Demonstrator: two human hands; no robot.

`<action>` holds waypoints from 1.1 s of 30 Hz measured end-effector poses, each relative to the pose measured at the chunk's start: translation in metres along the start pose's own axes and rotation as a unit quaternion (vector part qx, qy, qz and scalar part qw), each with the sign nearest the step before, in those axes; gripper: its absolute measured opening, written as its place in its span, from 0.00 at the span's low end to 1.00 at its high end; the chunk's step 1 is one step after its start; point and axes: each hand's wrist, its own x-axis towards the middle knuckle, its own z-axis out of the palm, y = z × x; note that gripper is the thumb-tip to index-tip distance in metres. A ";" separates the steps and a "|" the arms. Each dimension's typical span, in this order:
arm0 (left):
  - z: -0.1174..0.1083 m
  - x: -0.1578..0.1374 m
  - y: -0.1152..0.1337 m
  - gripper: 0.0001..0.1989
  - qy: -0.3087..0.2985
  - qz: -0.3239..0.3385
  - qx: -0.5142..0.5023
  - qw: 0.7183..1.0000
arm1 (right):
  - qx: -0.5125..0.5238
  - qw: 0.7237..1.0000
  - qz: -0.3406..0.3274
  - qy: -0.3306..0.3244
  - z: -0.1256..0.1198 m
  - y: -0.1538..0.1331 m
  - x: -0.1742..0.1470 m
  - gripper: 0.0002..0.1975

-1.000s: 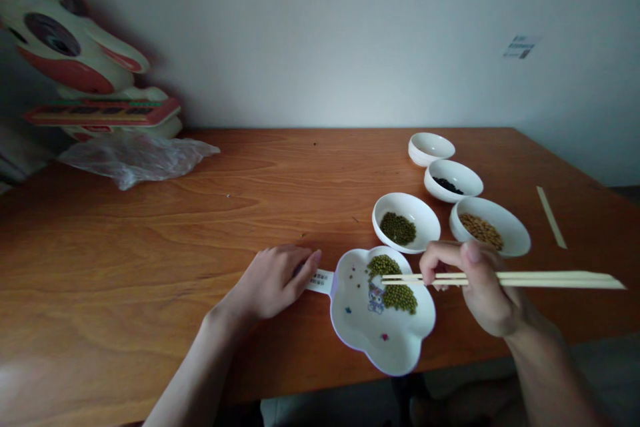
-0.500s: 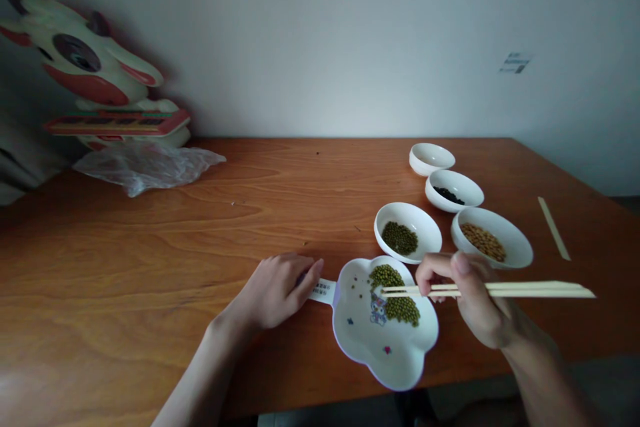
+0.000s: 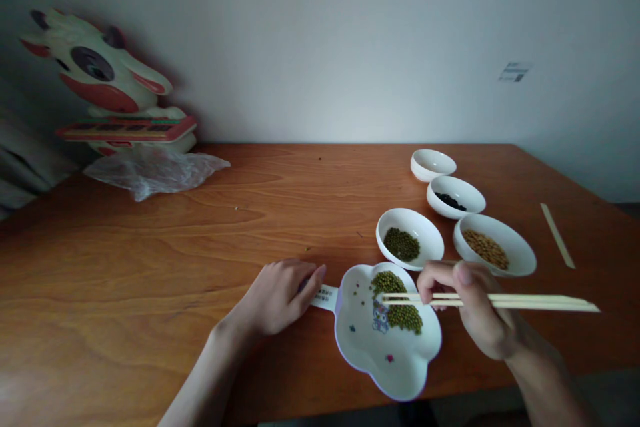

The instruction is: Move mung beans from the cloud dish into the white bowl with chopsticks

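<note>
My left hand (image 3: 285, 295) is closed around the handle of a white flower-shaped dish (image 3: 361, 340) with a lilac rim; a printed label shows on the handle. Green mung beans (image 3: 406, 317) lie in the dish's upper right, with a few strays to their left. My right hand (image 3: 473, 307) holds a pair of wooden chopsticks (image 3: 530, 302), which lie nearly level over the dish. Their tips are close together above the beans, and I cannot make out a bean between them. Just behind the dish stands a white bowl (image 3: 430, 243) with more mung beans.
To the right is a bowl of tan beans (image 3: 520, 250). Behind it stand a bowl with dark beans (image 3: 467, 193) and another white bowl (image 3: 433, 161). A wooden strip (image 3: 557, 235) lies far right. A plastic bag (image 3: 160, 173) and a cow-shaped toy keyboard (image 3: 125, 107) are at back left.
The whole view has shifted slightly, so everything sits a little lower in the picture. Both hands keep their grips, and the chopstick tips stay over the beans.
</note>
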 end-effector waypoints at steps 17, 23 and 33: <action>-0.001 -0.001 0.001 0.27 0.010 0.008 0.005 1.000 | -0.003 1.000 0.008 0.023 0.002 -0.004 0.000 0.33; -0.001 0.000 0.002 0.25 0.013 0.014 -0.008 1.000 | 0.015 0.996 -0.025 0.083 -0.013 -0.006 -0.004 0.37; 0.004 -0.003 -0.003 0.24 0.025 0.012 -0.026 0.999 | 0.038 0.938 -0.012 0.344 -0.043 0.008 -0.007 0.41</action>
